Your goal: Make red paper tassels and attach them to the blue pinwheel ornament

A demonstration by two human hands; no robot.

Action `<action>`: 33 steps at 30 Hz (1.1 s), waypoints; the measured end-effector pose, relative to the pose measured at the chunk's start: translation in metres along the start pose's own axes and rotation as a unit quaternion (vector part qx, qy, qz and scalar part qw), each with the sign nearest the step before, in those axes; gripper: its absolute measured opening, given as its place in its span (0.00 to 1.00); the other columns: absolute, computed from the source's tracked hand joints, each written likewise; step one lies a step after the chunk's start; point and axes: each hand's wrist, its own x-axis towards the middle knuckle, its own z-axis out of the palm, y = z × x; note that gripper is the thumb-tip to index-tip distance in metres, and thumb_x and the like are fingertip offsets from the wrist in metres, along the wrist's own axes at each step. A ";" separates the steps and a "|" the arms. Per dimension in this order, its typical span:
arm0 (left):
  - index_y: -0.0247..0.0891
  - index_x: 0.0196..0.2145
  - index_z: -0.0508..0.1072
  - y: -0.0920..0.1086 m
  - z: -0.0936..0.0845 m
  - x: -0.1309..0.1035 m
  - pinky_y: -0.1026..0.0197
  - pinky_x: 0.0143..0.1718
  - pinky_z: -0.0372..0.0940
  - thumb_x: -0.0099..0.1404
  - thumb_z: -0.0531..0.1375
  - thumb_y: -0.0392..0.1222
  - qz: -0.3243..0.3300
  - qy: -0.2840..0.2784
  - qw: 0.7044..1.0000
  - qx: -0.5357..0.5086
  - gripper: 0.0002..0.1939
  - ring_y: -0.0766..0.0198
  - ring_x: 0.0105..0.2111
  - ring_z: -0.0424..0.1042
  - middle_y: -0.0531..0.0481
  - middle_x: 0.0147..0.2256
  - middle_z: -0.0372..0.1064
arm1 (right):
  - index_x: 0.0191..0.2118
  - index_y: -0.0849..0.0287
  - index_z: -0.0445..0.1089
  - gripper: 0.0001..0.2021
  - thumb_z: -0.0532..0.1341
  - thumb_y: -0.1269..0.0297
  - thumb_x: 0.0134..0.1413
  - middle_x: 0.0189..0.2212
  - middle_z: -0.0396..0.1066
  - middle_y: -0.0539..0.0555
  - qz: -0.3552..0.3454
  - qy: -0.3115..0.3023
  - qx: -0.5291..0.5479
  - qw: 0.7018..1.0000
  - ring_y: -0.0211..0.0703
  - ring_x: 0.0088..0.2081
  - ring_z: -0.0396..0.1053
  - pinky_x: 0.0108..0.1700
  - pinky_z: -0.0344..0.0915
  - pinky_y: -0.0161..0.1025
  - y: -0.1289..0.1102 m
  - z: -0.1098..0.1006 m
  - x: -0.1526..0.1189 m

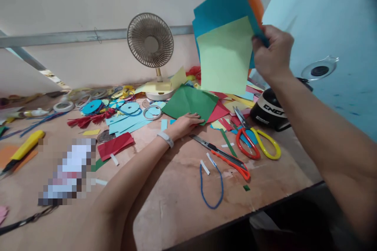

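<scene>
My right hand (272, 57) is raised above the table and grips a bunch of coloured paper sheets (225, 43): a teal sheet, a pale green one in front and an orange one behind. My left hand (187, 121) lies flat on the wooden table (176, 204), fingertips touching the edge of a dark green paper sheet (190, 102). A white band sits on that wrist. Red paper (218, 111) lies beside the green sheet.
A small desk fan (150, 41) stands at the back. Red-and-yellow scissors (253, 141), an orange-handled cutter (224, 155), a blue cord loop (210, 188), a black helmet (269, 110), a yellow utility knife (25, 147), tape rolls and paper scraps lie around.
</scene>
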 end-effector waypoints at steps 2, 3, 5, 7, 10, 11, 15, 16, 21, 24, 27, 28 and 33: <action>0.44 0.55 0.78 0.000 0.001 0.002 0.49 0.64 0.63 0.71 0.60 0.37 0.004 -0.015 1.000 -0.009 0.17 0.53 0.62 0.69 0.40 0.59 0.72 | 0.60 0.66 0.70 0.18 0.53 0.70 0.70 0.54 0.75 0.64 -0.071 -0.048 -0.017 0.996 0.50 0.53 0.73 0.57 0.66 0.42 -0.011 0.004 -0.023; 0.43 0.55 0.78 0.000 0.000 0.002 0.48 0.65 0.62 0.70 0.62 0.38 0.004 -0.023 1.000 -0.013 0.16 0.52 0.63 0.68 0.39 0.59 0.72 | 0.62 0.67 0.68 0.20 0.51 0.71 0.69 0.58 0.72 0.66 -0.129 -0.091 -0.037 0.987 0.52 0.57 0.72 0.59 0.65 0.44 -0.016 0.009 -0.038; 0.43 0.56 0.77 0.005 -0.004 0.000 0.47 0.68 0.58 0.71 0.62 0.40 -0.001 -0.035 0.999 -0.017 0.17 0.52 0.65 0.66 0.41 0.60 0.71 | 0.65 0.66 0.66 0.23 0.49 0.72 0.69 0.61 0.70 0.65 -0.187 -0.147 -0.073 0.969 0.55 0.59 0.70 0.58 0.66 0.46 -0.023 0.020 -0.070; 0.42 0.59 0.74 0.011 -0.009 -0.004 0.50 0.69 0.55 0.73 0.59 0.40 -0.011 -0.040 0.999 -0.019 0.19 0.54 0.66 0.64 0.42 0.62 0.69 | 0.65 0.65 0.66 0.23 0.49 0.72 0.69 0.61 0.70 0.65 -0.208 -0.210 -0.097 0.950 0.55 0.57 0.73 0.54 0.69 0.45 -0.026 0.036 -0.104; 0.37 0.66 0.66 0.023 -0.018 -0.011 0.54 0.67 0.59 0.73 0.58 0.49 0.000 -0.065 0.996 -0.063 0.27 0.54 0.66 0.63 0.39 0.65 0.64 | 0.65 0.63 0.67 0.24 0.50 0.74 0.66 0.62 0.69 0.63 -0.265 -0.314 -0.082 0.908 0.56 0.55 0.74 0.53 0.71 0.48 -0.021 0.062 -0.149; 0.35 0.67 0.65 0.026 -0.021 -0.013 0.55 0.65 0.61 0.73 0.58 0.53 -0.002 -0.080 0.994 -0.075 0.30 0.53 0.65 0.65 0.38 0.65 0.64 | 0.63 0.62 0.69 0.24 0.52 0.74 0.65 0.60 0.72 0.61 -0.276 -0.329 -0.070 0.901 0.54 0.55 0.75 0.53 0.72 0.47 -0.018 0.070 -0.160; 0.34 0.67 0.64 0.040 -0.032 -0.028 0.50 0.62 0.65 0.71 0.57 0.59 -0.017 -0.108 0.992 -0.067 0.35 0.47 0.61 0.69 0.36 0.64 0.65 | 0.59 0.56 0.73 0.24 0.54 0.73 0.60 0.56 0.76 0.59 -0.250 -0.391 -0.036 0.885 0.52 0.52 0.77 0.50 0.76 0.48 -0.004 0.085 -0.175; 0.33 0.67 0.64 0.043 -0.034 -0.034 0.50 0.63 0.64 0.72 0.57 0.58 -0.004 -0.103 0.993 -0.059 0.34 0.47 0.63 0.68 0.35 0.64 0.64 | 0.60 0.56 0.73 0.25 0.54 0.73 0.60 0.55 0.76 0.59 -0.234 -0.400 -0.032 0.886 0.54 0.52 0.77 0.48 0.76 0.49 -0.001 0.085 -0.173; 0.36 0.64 0.68 0.058 -0.042 -0.071 0.55 0.65 0.62 0.76 0.54 0.49 0.070 -0.043 0.996 -0.027 0.24 0.55 0.66 0.64 0.39 0.63 0.67 | 0.64 0.56 0.69 0.24 0.49 0.65 0.68 0.55 0.76 0.60 -0.156 -0.360 -0.047 0.919 0.61 0.49 0.79 0.44 0.76 0.53 -0.007 0.068 -0.143; 0.40 0.70 0.58 0.072 -0.046 -0.093 0.52 0.71 0.54 0.76 0.53 0.45 0.097 0.015 0.995 0.035 0.27 0.57 0.70 0.57 0.41 0.68 0.60 | 0.67 0.52 0.64 0.26 0.44 0.59 0.71 0.56 0.75 0.59 -0.119 -0.313 -0.054 0.941 0.64 0.50 0.77 0.46 0.75 0.58 -0.023 0.054 -0.134; 0.48 0.74 0.43 0.090 -0.054 -0.109 0.46 0.75 0.44 0.75 0.56 0.43 0.073 0.105 0.984 0.120 0.38 0.55 0.73 0.45 0.45 0.72 0.49 | 0.71 0.50 0.58 0.28 0.45 0.62 0.69 0.58 0.73 0.59 -0.152 -0.294 -0.070 0.941 0.67 0.50 0.77 0.45 0.74 0.63 -0.043 0.038 -0.140; 0.52 0.75 0.38 0.096 -0.058 -0.114 0.43 0.75 0.42 0.73 0.58 0.42 0.057 0.135 0.980 0.136 0.42 0.54 0.74 0.42 0.46 0.73 0.45 | 0.72 0.50 0.56 0.28 0.45 0.64 0.69 0.57 0.74 0.59 -0.173 -0.291 -0.076 0.938 0.67 0.50 0.76 0.45 0.74 0.64 -0.050 0.031 -0.145; 0.59 0.73 0.24 0.100 -0.082 -0.133 0.34 0.74 0.38 0.67 0.66 0.45 -0.046 0.290 0.951 0.102 0.57 0.45 0.74 0.29 0.50 0.75 0.24 | 0.74 0.39 0.48 0.31 0.48 0.68 0.70 0.61 0.70 0.51 -0.242 -0.277 0.041 0.929 0.57 0.58 0.72 0.64 0.65 0.63 -0.083 -0.007 -0.184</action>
